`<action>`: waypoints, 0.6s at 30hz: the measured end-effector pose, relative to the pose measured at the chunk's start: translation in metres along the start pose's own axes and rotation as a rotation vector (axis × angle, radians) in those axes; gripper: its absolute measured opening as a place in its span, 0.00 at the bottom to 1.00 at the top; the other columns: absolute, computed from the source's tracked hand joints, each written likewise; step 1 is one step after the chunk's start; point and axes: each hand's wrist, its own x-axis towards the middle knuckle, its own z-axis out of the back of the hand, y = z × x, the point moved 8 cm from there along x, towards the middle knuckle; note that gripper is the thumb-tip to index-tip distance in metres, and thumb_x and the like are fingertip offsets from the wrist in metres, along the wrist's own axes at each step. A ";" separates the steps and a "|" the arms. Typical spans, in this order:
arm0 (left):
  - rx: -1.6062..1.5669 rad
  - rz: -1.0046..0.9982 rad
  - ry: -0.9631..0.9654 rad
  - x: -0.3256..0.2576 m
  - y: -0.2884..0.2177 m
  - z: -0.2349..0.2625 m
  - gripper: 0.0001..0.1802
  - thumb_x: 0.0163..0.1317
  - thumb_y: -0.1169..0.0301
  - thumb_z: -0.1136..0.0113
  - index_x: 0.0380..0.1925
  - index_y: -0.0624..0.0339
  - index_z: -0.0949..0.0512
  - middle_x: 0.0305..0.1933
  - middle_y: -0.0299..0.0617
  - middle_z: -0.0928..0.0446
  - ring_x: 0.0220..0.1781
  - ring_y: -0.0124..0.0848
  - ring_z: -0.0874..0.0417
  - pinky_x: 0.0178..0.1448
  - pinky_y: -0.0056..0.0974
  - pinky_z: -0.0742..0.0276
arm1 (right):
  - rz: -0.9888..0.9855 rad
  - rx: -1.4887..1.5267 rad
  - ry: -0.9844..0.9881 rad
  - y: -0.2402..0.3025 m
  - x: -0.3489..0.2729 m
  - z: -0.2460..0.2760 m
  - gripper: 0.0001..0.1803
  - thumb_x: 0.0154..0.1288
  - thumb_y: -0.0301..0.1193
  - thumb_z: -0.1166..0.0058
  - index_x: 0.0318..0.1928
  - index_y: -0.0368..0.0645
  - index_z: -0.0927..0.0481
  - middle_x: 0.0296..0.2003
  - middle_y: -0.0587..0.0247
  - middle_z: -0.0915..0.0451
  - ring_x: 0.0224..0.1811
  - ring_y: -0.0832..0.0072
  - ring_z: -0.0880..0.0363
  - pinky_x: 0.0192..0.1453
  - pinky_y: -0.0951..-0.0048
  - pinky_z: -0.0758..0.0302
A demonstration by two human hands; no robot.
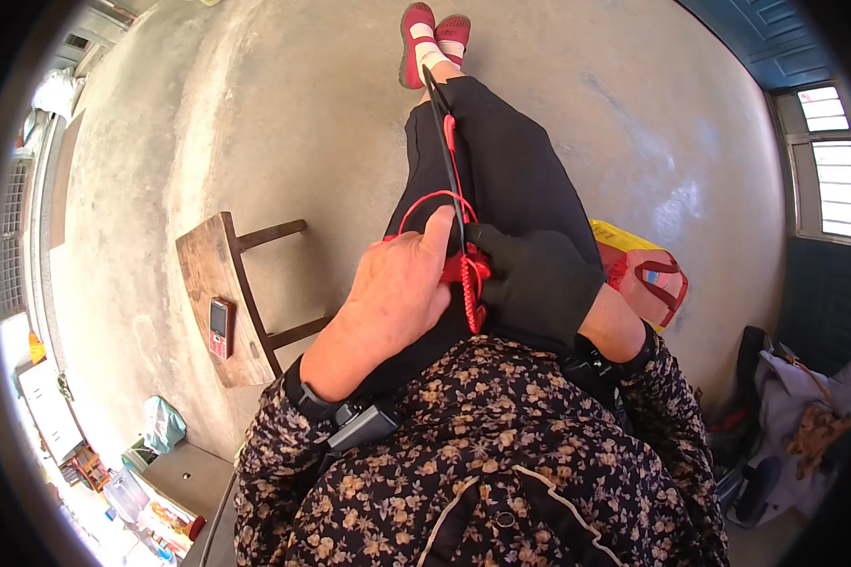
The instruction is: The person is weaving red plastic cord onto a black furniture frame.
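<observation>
Floor is bare concrete, matt and a bit blotchy, rough-looking in patches. The little stool is worn wood, dull brown with no shine left. The red cord looks braided, kind of a woven synthetic with a slight sheen, next to a flat black strap that reads matt. Right hand wears a soft black knit glove; left hand is bare. Sleeves are thin floral cloth, and the red bag looks glossy plastic.

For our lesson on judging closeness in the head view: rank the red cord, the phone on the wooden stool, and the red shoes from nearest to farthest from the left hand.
1. Red cord: touching the left hand, on the lap.
2. Phone: on the wooden stool, to the person's left.
3. Red shoes: far ahead, on the floor.
</observation>
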 end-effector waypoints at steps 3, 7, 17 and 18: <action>-0.246 0.055 0.005 0.009 0.006 -0.003 0.46 0.49 0.75 0.33 0.71 0.61 0.42 0.35 0.51 0.17 0.41 0.56 0.16 0.45 0.52 0.21 | 0.009 -0.039 -0.016 0.001 -0.003 0.003 0.21 0.61 0.34 0.40 0.55 0.45 0.24 0.33 0.51 0.17 0.35 0.51 0.16 0.40 0.54 0.21; -0.515 0.127 0.016 0.009 0.015 -0.005 0.42 0.56 0.79 0.34 0.71 0.63 0.41 0.42 0.49 0.14 0.44 0.42 0.13 0.48 0.40 0.18 | 0.082 -0.159 -0.178 0.002 -0.012 0.012 0.17 0.60 0.33 0.40 0.49 0.42 0.23 0.33 0.51 0.17 0.34 0.52 0.17 0.39 0.56 0.22; -1.461 -0.002 0.356 -0.017 -0.022 0.007 0.42 0.72 0.57 0.40 0.78 0.59 0.49 0.58 0.55 0.20 0.52 0.33 0.15 0.44 0.32 0.16 | -0.081 1.613 -0.782 -0.064 -0.054 0.074 0.08 0.70 0.36 0.48 0.42 0.45 0.27 0.37 0.61 0.18 0.39 0.61 0.19 0.57 0.59 0.25; -1.552 -0.032 0.428 -0.018 -0.037 0.005 0.43 0.73 0.52 0.43 0.78 0.58 0.51 0.59 0.57 0.21 0.55 0.36 0.15 0.45 0.33 0.16 | -0.010 1.670 -0.714 -0.055 -0.048 0.085 0.12 0.73 0.40 0.51 0.47 0.45 0.27 0.38 0.64 0.20 0.35 0.67 0.22 0.55 0.59 0.26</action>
